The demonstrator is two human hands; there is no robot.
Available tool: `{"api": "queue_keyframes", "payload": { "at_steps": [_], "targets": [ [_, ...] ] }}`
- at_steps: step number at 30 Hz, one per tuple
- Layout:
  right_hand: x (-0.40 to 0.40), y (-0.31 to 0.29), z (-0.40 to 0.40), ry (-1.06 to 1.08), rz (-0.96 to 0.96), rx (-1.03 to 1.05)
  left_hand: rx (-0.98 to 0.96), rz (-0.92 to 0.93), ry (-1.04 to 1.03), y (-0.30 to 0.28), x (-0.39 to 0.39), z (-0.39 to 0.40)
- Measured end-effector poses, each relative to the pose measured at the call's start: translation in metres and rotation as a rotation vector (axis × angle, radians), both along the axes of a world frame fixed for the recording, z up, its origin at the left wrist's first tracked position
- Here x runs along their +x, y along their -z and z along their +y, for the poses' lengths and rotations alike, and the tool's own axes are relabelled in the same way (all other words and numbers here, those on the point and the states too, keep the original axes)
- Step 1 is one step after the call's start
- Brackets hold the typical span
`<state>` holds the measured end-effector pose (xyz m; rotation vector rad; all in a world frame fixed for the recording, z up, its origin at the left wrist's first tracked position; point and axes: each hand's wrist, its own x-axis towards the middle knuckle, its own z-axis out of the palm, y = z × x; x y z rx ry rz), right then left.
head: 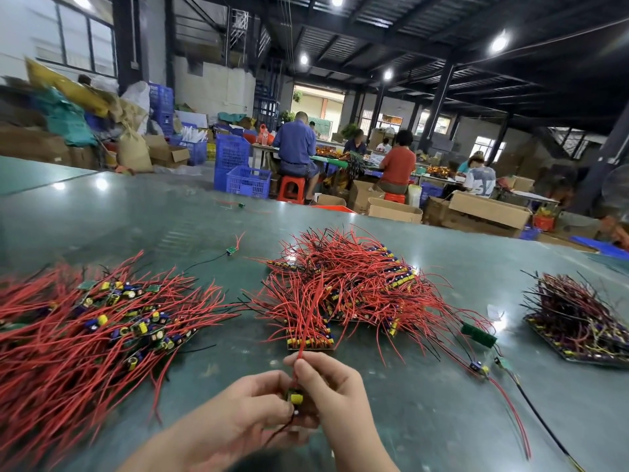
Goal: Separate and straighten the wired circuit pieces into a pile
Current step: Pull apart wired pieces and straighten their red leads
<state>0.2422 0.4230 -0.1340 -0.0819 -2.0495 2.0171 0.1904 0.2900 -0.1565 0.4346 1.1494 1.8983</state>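
From the head view, our left hand (253,401) grips one circuit piece (295,397) while right hand (328,386) fingertips pinch its red wire (308,330). We judge straightening is underway; next, stroke outward, then pile it.

Both bare forearms reach forward from the lower edge of view and the hands meet in front of the person. The left hand (252,403) curls its fingers inward toward the right. The right hand (330,386), touching it, pinches thumb against forefinger.
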Motion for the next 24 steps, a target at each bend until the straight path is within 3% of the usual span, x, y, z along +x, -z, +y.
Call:
{"api": "queue_keyframes", "payload": {
  "at_steps": [5, 11, 20, 24],
  "targets": [
    [-0.002, 0.005, -0.002, 0.149, 0.061, 0.284, -0.101, -0.094, 0.02, -0.009, 0.01, 0.009],
    [-0.001, 0.002, -0.003, 0.173, -0.001, -0.065, -0.277, 0.197, -0.226, -0.006, 0.01, 0.013],
    [-0.001, -0.009, 0.017, 0.347, 0.038, -0.203, -0.647, 0.767, -0.395, 0.001, 0.007, 0.009],
    [0.0, -0.01, 0.028, 0.381, 0.039, -0.189, -0.642, 0.646, -0.293, -0.002, 0.011, 0.009]
  ]
}}
